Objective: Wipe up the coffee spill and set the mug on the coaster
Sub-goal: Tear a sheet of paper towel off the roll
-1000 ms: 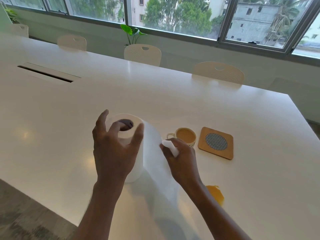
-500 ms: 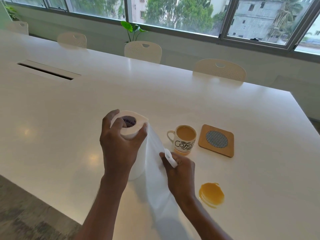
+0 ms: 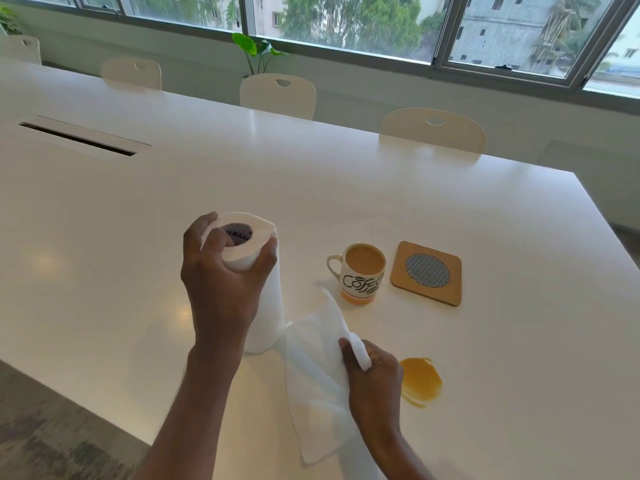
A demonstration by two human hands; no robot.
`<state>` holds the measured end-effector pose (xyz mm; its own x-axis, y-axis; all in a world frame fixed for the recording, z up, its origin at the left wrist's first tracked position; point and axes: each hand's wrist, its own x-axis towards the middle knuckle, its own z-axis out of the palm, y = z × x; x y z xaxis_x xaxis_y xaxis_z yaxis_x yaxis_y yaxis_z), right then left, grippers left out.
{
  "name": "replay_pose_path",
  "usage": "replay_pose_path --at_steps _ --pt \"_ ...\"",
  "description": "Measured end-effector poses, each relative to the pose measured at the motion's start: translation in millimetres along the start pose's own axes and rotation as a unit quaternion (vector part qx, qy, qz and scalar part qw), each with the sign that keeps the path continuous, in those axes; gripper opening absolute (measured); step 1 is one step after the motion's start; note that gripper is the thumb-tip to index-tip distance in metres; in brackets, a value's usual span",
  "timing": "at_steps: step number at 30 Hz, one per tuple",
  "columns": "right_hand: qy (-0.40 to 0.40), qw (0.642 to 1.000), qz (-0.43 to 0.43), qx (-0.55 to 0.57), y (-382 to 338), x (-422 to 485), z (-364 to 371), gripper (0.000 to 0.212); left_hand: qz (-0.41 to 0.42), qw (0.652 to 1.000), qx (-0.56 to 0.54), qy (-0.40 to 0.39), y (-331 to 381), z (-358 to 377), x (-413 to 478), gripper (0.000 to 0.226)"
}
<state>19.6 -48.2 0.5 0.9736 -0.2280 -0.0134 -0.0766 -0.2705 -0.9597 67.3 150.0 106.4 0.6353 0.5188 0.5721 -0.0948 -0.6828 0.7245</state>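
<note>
Sheet (image 3: 318, 375) now torn free of the roll (image 3: 258, 289) — right hand (image 3: 372, 379) lower, nearer the spill (image 3: 420, 381).

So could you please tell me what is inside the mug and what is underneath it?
The mug holds light brown coffee nearly to the rim. It stands on the bare table, beside the coaster, not on it. Whether anything has spilled beneath its base is hidden.

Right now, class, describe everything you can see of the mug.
The mug is white ceramic by its look, with black lettering, an orange band at its base and a handle pointing left. It stands upright on the white table, nearly full of milky coffee, just left of the wooden coaster, not on it. Neither hand touches it.
</note>
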Motion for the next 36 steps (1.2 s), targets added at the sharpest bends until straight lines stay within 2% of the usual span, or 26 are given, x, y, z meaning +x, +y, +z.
replay_pose_path --at_steps 7,12,18,21,24,26,27,28,30,33,34,36 --pt "-0.001 1.000 0.003 0.025 -4.4 0.8 -28.2 0.037 0.021 0.999 0.028 0.005 6.0 -0.6 -7.2 0.050" --pt "-0.015 0.998 0.028 0.047 -21.4 -0.8 -43.3 0.014 0.036 0.998 0.049 0.009 7.0 -1.2 -11.1 0.060" --pt "-0.035 0.994 0.052 0.091 -44.5 -1.1 -60.3 0.011 0.059 0.990 0.123 0.034 15.4 -4.0 -17.4 0.069" --pt "-0.049 0.992 0.058 0.103 -54.0 1.4 -69.6 0.011 0.108 0.987 0.103 0.061 29.0 -9.8 -23.8 0.055" --pt "-0.066 0.990 0.062 0.112 -61.1 5.3 -79.9 0.013 0.233 0.967 0.046 0.094 51.3 -17.0 -40.1 0.033" --pt "-0.078 0.989 0.063 0.112 -64.4 8.2 -87.2 0.013 0.276 0.961 -0.021 0.029 67.7 -18.7 -56.0 0.031" --pt "-0.086 0.988 0.063 0.115 -65.8 9.3 -90.8 0.012 0.264 0.962 -0.057 -0.032 74.1 -18.1 -63.7 0.034" --pt "-0.094 0.986 0.063 0.119 -67.3 10.2 -94.3 0.011 0.221 0.966 -0.089 -0.102 78.0 -16.3 -70.7 0.041" --pt "-0.109 0.984 0.062 0.128 -70.3 11.9 -101.5 0.009 0.070 0.961 -0.115 -0.242 79.9 -9.8 -78.0 0.063" --pt "-0.127 0.982 0.064 0.128 -71.8 14.5 -112.1 0.012 -0.112 0.902 -0.121 -0.399 74.8 1.9 -77.3 0.086" --pt "-0.135 0.981 0.064 0.122 -71.1 15.1 -115.4 0.013 -0.167 0.871 -0.147 -0.437 72.1 4.7 -76.1 0.083" --pt "-0.142 0.981 0.066 0.117 -69.2 15.7 -121.4 0.016 -0.233 0.809 -0.205 -0.499 66.3 9.4 -73.6 0.060"
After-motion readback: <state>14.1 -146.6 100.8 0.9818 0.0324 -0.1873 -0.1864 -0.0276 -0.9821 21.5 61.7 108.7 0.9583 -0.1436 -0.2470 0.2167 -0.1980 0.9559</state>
